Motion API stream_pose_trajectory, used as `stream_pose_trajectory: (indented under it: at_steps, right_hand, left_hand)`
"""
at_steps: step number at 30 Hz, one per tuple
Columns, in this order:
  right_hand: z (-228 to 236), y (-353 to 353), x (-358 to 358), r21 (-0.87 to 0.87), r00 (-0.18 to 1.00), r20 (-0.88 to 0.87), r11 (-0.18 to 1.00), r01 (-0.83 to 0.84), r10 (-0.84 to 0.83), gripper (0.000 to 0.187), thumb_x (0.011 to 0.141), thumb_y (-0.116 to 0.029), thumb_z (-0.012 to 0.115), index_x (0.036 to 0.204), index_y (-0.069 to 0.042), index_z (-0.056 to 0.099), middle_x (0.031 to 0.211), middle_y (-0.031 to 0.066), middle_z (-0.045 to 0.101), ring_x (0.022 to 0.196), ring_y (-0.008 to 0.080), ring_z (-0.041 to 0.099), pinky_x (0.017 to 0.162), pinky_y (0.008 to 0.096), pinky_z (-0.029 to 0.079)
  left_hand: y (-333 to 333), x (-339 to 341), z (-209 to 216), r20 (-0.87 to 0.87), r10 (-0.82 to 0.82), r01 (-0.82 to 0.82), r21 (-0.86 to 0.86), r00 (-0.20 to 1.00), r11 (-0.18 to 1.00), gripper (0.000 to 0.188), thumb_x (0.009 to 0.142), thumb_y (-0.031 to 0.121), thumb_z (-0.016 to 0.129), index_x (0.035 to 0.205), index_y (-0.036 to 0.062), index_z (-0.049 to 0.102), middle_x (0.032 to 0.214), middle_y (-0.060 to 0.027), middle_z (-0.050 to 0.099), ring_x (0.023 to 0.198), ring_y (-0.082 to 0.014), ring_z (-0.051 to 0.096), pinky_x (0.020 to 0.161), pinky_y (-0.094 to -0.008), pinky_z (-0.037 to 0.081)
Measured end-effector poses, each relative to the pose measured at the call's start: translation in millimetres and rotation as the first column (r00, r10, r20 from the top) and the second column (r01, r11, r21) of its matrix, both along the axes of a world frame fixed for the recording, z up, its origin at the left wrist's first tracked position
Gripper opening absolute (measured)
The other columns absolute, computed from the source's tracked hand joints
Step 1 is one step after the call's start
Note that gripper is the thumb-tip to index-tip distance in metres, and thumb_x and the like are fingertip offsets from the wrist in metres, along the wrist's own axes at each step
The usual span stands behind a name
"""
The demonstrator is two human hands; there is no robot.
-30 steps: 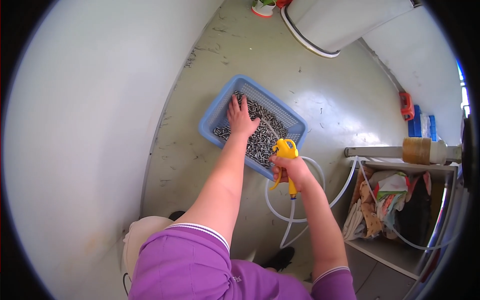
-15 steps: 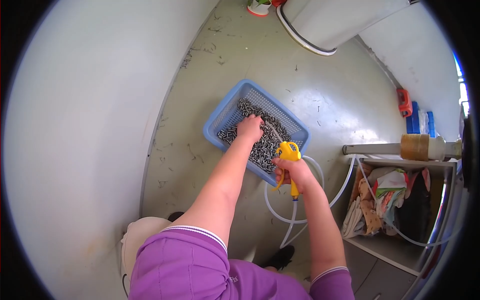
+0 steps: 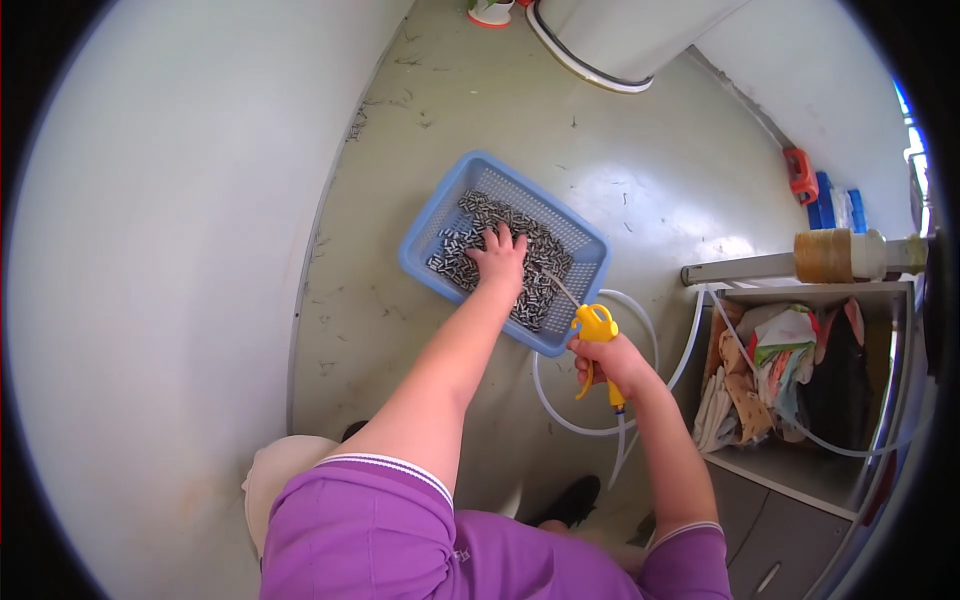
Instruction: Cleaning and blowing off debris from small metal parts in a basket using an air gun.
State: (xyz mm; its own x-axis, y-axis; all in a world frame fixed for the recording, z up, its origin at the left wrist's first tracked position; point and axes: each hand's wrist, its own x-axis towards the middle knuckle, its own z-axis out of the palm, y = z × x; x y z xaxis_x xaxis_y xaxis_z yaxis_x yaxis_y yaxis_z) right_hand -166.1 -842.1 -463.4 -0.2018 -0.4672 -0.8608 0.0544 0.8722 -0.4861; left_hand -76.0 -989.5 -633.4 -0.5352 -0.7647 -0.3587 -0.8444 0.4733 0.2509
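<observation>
A blue perforated plastic basket [image 3: 425, 225] on the floor holds a heap of small, shiny metal cylinders [image 3: 545, 240]. With its fingers spread, my left hand [image 3: 499, 258] rests on the heap, palm down. My right hand [image 3: 608, 361] is wrapped round a yellow air blow gun [image 3: 598, 325] at the basket's near right corner. The gun's thin metal nozzle [image 3: 562, 287] points over the rim at the pieces, toward my left hand. From the bottom of its handle runs a clear hose [image 3: 622, 440].
The hose loops over the floor beside the basket toward a grey cabinet [image 3: 790, 490] at right, with gloves and cloths [image 3: 775, 365] on its open shelf. A pale wall [image 3: 180, 250] rises at left. A white column [image 3: 620, 40] and a red container [image 3: 800, 176] stand farther off.
My left fingers have spread out on the metal pieces, where they were bunched before. My right hand has drawn the blow gun back toward me and slightly right. The whole view has shifted a little.
</observation>
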Motion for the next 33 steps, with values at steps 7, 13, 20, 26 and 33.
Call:
stream_pose_trajectory:
  at_steps: [7,13,20,26,33]
  right_hand:
    - [0.2,4.6,2.0,-0.018,1.000,-0.007,1.000,-0.023,0.022,0.014,0.084,-0.019,0.058,0.090,-0.008,0.053,0.065,0.0004,0.052,0.057,0.0132,0.055,0.055,0.0281,0.045]
    - [0.1,-0.6,4.5,-0.029,1.000,-0.023,0.999,-0.017,0.016,0.015,0.084,-0.019,0.059,0.090,-0.007,0.053,0.065,0.0002,0.052,0.057,0.0129,0.055,0.055,0.0282,0.045]
    - [-19.1,-10.5,5.4,-0.131,0.998,-0.035,0.990,0.045,-0.050,0.015,0.081,-0.020,0.062,0.080,-0.007,0.055,0.062,0.0007,0.054,0.052,0.0130,0.054,0.046,0.0267,0.040]
    - [-30.4,-12.1,8.6,-0.103,0.990,-0.051,0.987,0.123,-0.129,0.016,0.080,-0.020,0.062,0.076,-0.006,0.055,0.062,0.0012,0.054,0.052,0.0131,0.055,0.045,0.0268,0.040]
    - [-34.9,-14.4,10.4,-0.078,0.993,-0.014,0.990,0.115,-0.117,0.015,0.081,-0.020,0.062,0.079,-0.007,0.056,0.062,0.0005,0.054,0.052,0.0126,0.055,0.046,0.0265,0.040]
  left_hand:
    - [-67.7,55.5,-29.1,0.027,-0.109,0.112,-0.290,0.994,0.951,0.025,0.080,0.016,0.054,0.104,0.0138,0.061,0.129,-0.0056,0.044,0.106,-0.0220,0.047,0.084,-0.0363,0.043]
    - [-45.7,44.4,-18.6,-0.340,-0.064,-0.026,-0.253,0.938,0.967,0.034,0.074,0.007,0.057,0.108,0.0076,0.057,0.134,-0.0107,0.040,0.122,-0.0294,0.038,0.101,-0.0431,0.033]
    - [-24.4,27.5,-17.1,-0.217,-0.067,0.041,-0.123,0.974,0.992,0.067,0.068,0.019,0.068,0.130,0.0159,0.043,0.141,-0.0069,0.032,0.131,-0.0277,0.027,0.108,-0.0472,0.023]
    - [-27.1,27.9,-8.2,-0.245,-0.004,-0.026,-0.119,0.970,0.993,0.068,0.063,0.026,0.075,0.122,0.0087,0.047,0.135,-0.0135,0.036,0.129,-0.0302,0.028,0.109,-0.0437,0.021]
    - [-42.7,33.0,-18.1,-0.401,-0.175,0.100,-0.203,0.899,0.974,0.047,0.059,0.023,0.076,0.099,0.0094,0.056,0.113,-0.0076,0.050,0.117,-0.0262,0.039,0.104,-0.0421,0.028]
